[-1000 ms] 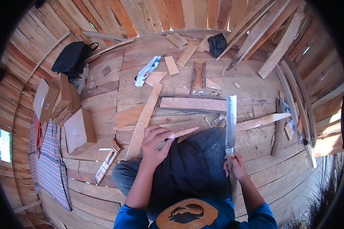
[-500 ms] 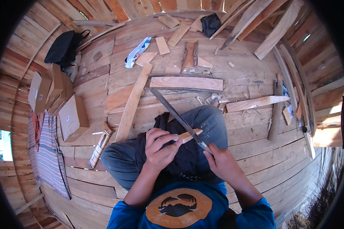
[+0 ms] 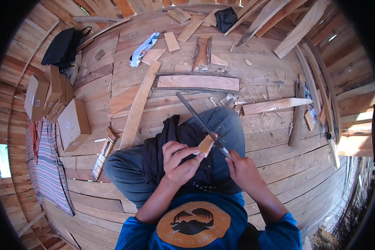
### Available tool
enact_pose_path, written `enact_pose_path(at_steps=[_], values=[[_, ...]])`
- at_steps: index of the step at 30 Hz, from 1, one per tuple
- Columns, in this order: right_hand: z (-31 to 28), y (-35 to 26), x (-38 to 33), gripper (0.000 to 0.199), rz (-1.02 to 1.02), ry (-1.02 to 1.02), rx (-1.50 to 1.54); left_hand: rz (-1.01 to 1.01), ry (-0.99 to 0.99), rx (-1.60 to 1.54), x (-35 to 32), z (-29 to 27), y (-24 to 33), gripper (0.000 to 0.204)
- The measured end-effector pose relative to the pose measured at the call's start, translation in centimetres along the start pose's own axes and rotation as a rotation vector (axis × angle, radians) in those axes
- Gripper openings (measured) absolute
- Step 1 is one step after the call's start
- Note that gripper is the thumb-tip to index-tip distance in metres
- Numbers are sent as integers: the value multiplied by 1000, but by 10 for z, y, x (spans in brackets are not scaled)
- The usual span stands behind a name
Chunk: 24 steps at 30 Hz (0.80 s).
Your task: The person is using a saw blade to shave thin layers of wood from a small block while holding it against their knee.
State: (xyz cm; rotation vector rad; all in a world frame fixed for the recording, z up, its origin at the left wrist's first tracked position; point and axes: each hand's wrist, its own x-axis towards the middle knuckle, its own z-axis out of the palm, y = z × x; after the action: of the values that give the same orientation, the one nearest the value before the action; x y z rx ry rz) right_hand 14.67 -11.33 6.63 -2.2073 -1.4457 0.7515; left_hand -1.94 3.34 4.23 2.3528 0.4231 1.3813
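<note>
I sit cross-legged on a plank floor. My left hand (image 3: 178, 161) grips a small pale wood piece (image 3: 206, 144) over my lap. My right hand (image 3: 242, 168) holds the handle of a long dark blade (image 3: 198, 118), which slants up and to the left across my knee. The blade's edge rests against the end of the wood piece. A dark cloth (image 3: 171, 137) lies over my left thigh.
Planks and offcuts lie ahead: a long slat (image 3: 138, 105), a flat reddish board (image 3: 198, 82), a pointed stake (image 3: 275, 105). Cardboard boxes (image 3: 73, 124) and a black bag (image 3: 64, 46) sit to the left, with a striped cloth (image 3: 46, 166). Wood chips are scattered near my knee.
The blade swung from upright at my right side to slanting across my lap against the wood piece. My head tilted down, bringing my hands closer to the middle of the view.
</note>
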Motion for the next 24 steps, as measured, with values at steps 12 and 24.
enact_pose_path(at_steps=[12,24], values=[[23,17,4,16,35,26,59,-22,21,-20,-9,4,2,15],[18,24,13,15,-27,1,35,11,-10,-103,-29,8,7,16]])
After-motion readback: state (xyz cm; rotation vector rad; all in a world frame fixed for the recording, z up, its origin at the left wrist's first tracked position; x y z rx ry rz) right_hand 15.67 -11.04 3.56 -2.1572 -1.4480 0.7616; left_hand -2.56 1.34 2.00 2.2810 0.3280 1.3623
